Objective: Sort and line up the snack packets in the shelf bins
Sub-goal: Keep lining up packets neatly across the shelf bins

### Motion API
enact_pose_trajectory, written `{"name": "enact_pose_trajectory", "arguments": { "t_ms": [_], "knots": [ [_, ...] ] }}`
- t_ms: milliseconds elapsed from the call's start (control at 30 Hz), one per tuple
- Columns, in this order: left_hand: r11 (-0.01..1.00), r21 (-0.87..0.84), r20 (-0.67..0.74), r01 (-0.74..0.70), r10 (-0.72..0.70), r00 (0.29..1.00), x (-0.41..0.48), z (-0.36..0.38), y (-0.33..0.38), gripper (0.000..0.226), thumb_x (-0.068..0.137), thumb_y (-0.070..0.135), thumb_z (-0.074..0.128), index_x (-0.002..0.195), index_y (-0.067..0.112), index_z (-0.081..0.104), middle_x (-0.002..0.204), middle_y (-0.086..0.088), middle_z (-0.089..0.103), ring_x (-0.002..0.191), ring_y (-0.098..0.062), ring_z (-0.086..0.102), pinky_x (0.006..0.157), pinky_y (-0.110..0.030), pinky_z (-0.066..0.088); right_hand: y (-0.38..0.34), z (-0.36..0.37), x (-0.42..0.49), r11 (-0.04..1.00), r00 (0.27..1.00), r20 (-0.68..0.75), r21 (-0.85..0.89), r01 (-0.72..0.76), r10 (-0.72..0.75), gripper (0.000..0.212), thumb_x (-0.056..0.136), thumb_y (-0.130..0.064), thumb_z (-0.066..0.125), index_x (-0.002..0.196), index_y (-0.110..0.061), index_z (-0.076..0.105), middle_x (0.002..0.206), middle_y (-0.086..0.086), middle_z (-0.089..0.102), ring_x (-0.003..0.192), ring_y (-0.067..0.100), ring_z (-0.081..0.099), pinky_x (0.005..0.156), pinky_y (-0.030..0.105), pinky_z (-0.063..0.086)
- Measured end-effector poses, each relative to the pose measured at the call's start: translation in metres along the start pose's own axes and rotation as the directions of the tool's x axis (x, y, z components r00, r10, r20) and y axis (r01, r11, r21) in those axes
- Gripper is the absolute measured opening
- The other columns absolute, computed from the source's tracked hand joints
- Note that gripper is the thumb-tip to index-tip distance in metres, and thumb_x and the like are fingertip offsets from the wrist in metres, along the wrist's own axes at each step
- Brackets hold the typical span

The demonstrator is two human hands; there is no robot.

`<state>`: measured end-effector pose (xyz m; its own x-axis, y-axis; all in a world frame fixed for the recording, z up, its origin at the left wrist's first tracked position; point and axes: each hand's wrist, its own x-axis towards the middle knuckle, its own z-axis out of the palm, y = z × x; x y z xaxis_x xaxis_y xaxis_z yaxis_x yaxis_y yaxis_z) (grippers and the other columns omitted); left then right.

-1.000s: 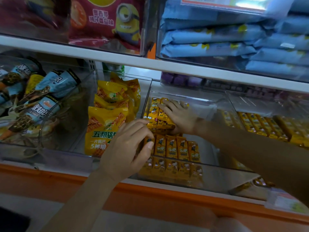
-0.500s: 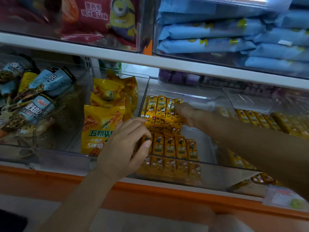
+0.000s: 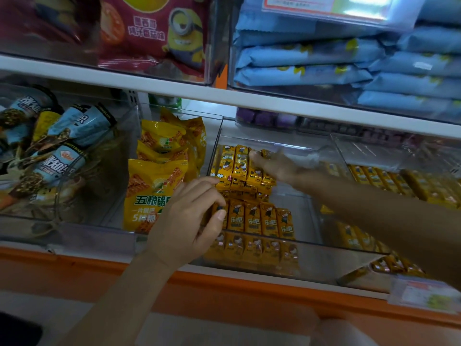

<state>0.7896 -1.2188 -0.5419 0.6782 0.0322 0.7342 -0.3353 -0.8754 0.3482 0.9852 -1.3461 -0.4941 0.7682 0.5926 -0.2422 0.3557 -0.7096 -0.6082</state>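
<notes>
Small yellow snack packets fill a clear bin on the lower shelf. A front row lies flat and side by side; a back row lies behind it, partly stacked. My left hand is at the left end of the front row, fingers curled, thumb and forefinger pinching the end packet. My right hand reaches to the back row from the right. Its fingers are stretched out and press on the rightmost packets there. Its fingertips are blurred.
Large yellow bags stand in the bin to the left, blue cone packs further left. The right bin holds more yellow packets. Above are a red bag and blue packets. A price tag hangs on the orange shelf edge.
My right hand lay flat over the back row a second ago; it has slid to the row's right end and uncovered the packets. My left hand has hardly moved.
</notes>
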Motion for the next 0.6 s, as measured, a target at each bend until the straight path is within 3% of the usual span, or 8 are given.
{"name": "enact_pose_trajectory", "arguments": {
  "t_ms": [33, 100, 167, 233, 367, 467, 533, 600],
  "knots": [
    [1.000, 0.000, 0.001, 0.002, -0.002, 1.000, 0.000, 0.000, 0.000, 0.054, 0.099, 0.040, 0.025, 0.083, 0.006, 0.063, 0.085, -0.004, 0.062, 0.113, -0.022, 0.054, 0.085, -0.043, 0.042, 0.003, -0.001, 0.000, 0.933, 0.977, -0.081, -0.322, 0.162, -0.198, 0.085, 0.090, -0.057, 0.044, 0.149, -0.003, 0.013, 0.157, 0.014, 0.006, 0.145, 0.030, 0.011, 0.116, 0.039, 0.012],
    [1.000, 0.005, -0.005, 0.001, -0.001, 1.000, 0.000, 0.000, 0.000, 0.055, 0.100, 0.040, 0.025, 0.082, 0.005, 0.063, 0.084, -0.004, 0.062, 0.113, -0.021, 0.053, 0.085, -0.042, 0.042, 0.004, 0.002, 0.000, 0.562, 0.839, 0.062, -0.716, 0.415, -0.541, 0.099, 0.085, -0.060, 0.049, 0.150, -0.006, -0.003, 0.157, 0.011, -0.009, 0.145, 0.024, -0.009, 0.115, 0.031, -0.005],
    [1.000, 0.004, -0.010, -0.002, 0.002, 1.000, 0.000, 0.000, 0.001, 0.055, 0.100, 0.041, 0.025, 0.082, 0.005, 0.063, 0.084, -0.005, 0.062, 0.113, -0.020, 0.053, 0.085, -0.040, 0.041, 0.005, 0.012, 0.008, 0.351, 0.796, 0.227, -0.806, 0.477, -0.561, 0.102, 0.084, -0.063, 0.047, 0.149, -0.008, -0.010, 0.155, 0.009, -0.016, 0.142, 0.019, -0.017, 0.111, 0.028, -0.014],
    [1.000, 0.009, -0.014, -0.009, 0.009, 1.000, 0.000, 0.000, 0.000, 0.056, 0.100, 0.041, 0.024, 0.081, 0.005, 0.063, 0.084, -0.005, 0.062, 0.113, -0.019, 0.052, 0.084, -0.039, 0.041, 0.005, 0.026, 0.022, 0.292, 0.785, 0.252, -0.828, 0.478, -0.566, 0.098, 0.088, -0.058, 0.049, 0.149, -0.007, -0.008, 0.158, 0.011, -0.010, 0.145, 0.022, -0.010, 0.112, 0.029, -0.012],
    [1.000, 0.009, -0.015, -0.014, 0.015, 1.000, 0.001, 0.000, 0.000, 0.057, 0.101, 0.041, 0.024, 0.080, 0.005, 0.063, 0.083, -0.005, 0.062, 0.112, -0.019, 0.053, 0.084, -0.039, 0.041, 0.004, 0.036, 0.033, 0.313, 0.785, 0.204, -0.836, 0.450, -0.585, 0.091, 0.090, -0.042, 0.056, 0.150, -0.005, -0.001, 0.158, 0.013, 0.001, 0.146, 0.023, 0.002, 0.117, 0.030, 0.001],
    [1.000, 0.006, -0.014, -0.007, 0.007, 1.000, 0.001, -0.001, 0.001, 0.057, 0.101, 0.041, 0.024, 0.080, 0.004, 0.062, 0.082, -0.006, 0.062, 0.113, -0.019, 0.053, 0.082, -0.042, 0.042, 0.001, 0.030, 0.024, 0.415, 0.786, 0.198, -0.759, 0.501, -0.586, 0.089, 0.089, -0.050, 0.054, 0.150, -0.005, 0.006, 0.158, 0.013, 0.004, 0.146, 0.025, 0.004, 0.118, 0.034, 0.000],
    [1.000, -0.001, -0.005, -0.010, 0.010, 1.000, 0.000, -0.002, 0.001, 0.057, 0.100, 0.041, 0.025, 0.080, 0.003, 0.062, 0.082, -0.006, 0.062, 0.113, -0.019, 0.053, 0.080, -0.043, 0.043, -0.001, 0.025, 0.006, 0.561, 0.719, 0.054, -0.586, 0.585, -0.693, 0.068, 0.092, -0.046, 0.049, 0.143, -0.006, 0.032, 0.148, 0.014, 0.032, 0.137, 0.026, 0.030, 0.115, 0.037, 0.023],
    [1.000, 0.007, -0.002, -0.018, 0.018, 1.000, 0.000, -0.002, 0.001, 0.057, 0.100, 0.041, 0.025, 0.081, 0.003, 0.062, 0.083, -0.007, 0.062, 0.113, -0.019, 0.053, 0.080, -0.044, 0.043, -0.005, 0.028, -0.016, 0.627, 0.661, -0.080, -0.422, 0.655, -0.746, 0.045, 0.096, -0.042, 0.037, 0.121, -0.009, 0.054, 0.119, 0.008, 0.054, 0.111, 0.021, 0.053, 0.094, 0.035, 0.043]
  ]
}}
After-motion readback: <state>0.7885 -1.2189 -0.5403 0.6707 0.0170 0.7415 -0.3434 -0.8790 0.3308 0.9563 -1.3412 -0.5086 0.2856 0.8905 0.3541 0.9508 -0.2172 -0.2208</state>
